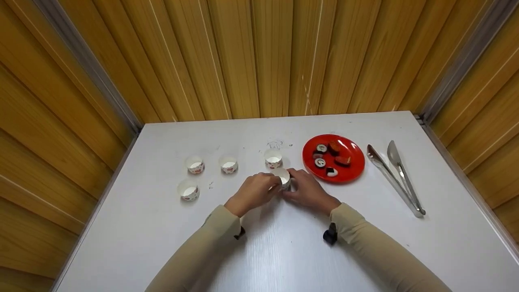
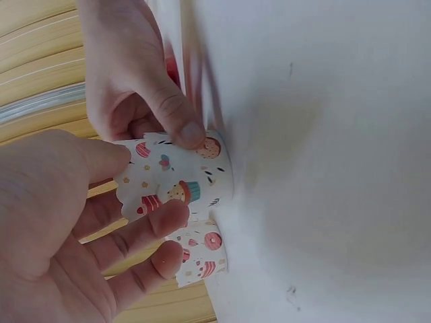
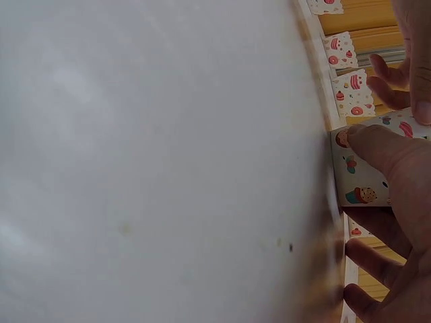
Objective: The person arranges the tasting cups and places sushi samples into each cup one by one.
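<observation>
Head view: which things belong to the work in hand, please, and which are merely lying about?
In the job, it seems:
paper cup, held by left hand and right hand
four similar cups, probably

Apparently lying about, untouched:
red plate
sushi-like pieces on it
metal tongs

Right of the red plate (image 1: 352,168), tongs (image 1: 407,180) block me; left, a paper cup (image 1: 273,162); nearside, I can pass!

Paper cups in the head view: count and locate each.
5: one cup between the left hand and right hand, another just behind it, two farther left, the leftmost nearer the person. Nested cups could be hidden.
</observation>
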Tool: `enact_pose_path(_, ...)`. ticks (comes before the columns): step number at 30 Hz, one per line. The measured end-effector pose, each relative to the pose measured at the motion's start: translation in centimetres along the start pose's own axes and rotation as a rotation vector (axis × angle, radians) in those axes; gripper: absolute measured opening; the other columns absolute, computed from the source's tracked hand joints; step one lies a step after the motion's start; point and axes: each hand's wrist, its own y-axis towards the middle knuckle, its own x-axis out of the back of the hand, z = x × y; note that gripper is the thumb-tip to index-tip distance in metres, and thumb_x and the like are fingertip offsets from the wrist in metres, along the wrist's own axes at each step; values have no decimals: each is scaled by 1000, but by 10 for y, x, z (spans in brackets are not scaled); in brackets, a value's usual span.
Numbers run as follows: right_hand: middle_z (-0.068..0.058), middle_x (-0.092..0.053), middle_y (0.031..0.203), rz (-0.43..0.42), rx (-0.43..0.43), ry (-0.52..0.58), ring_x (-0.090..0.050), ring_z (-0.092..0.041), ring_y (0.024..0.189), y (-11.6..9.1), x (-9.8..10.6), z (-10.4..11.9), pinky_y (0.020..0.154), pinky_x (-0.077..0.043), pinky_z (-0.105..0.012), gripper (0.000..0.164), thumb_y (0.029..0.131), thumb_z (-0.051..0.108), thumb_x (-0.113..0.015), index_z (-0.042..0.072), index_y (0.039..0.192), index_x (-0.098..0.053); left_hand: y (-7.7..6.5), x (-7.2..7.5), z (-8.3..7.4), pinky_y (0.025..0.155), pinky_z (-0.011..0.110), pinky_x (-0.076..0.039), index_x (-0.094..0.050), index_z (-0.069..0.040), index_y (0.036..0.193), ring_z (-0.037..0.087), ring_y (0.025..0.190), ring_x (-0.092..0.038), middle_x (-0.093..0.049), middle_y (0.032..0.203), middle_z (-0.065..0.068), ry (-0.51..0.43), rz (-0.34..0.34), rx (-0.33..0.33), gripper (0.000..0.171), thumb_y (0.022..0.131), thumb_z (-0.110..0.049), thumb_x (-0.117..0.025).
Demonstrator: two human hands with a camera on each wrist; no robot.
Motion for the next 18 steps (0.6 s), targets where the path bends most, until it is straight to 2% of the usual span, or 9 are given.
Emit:
enact_pose_path(9, -4, -67, 120, -18, -2, -27, -59, -24, 110, 0, 0, 2, 99, -45, -45, 62, 83, 34, -87, 13, 135, -61, -10, 21, 3, 63, 31, -51, -74, -9, 99, 13, 73, -59, -69, 87, 1, 23, -211, -48, 8, 101, -13, -67)
enact_pose_path(18, -3, -66, 120, -17, -22, -1, -59, -24, 112, -1, -2, 1, 100, -44, -46, 63, 82, 33, -89, 14, 135, -62, -27, 38, 17, 71, 35, -55, -73, -5, 101, 19, 83, -66, -72, 95, 6, 45, -307, -42, 6, 99, -9, -69)
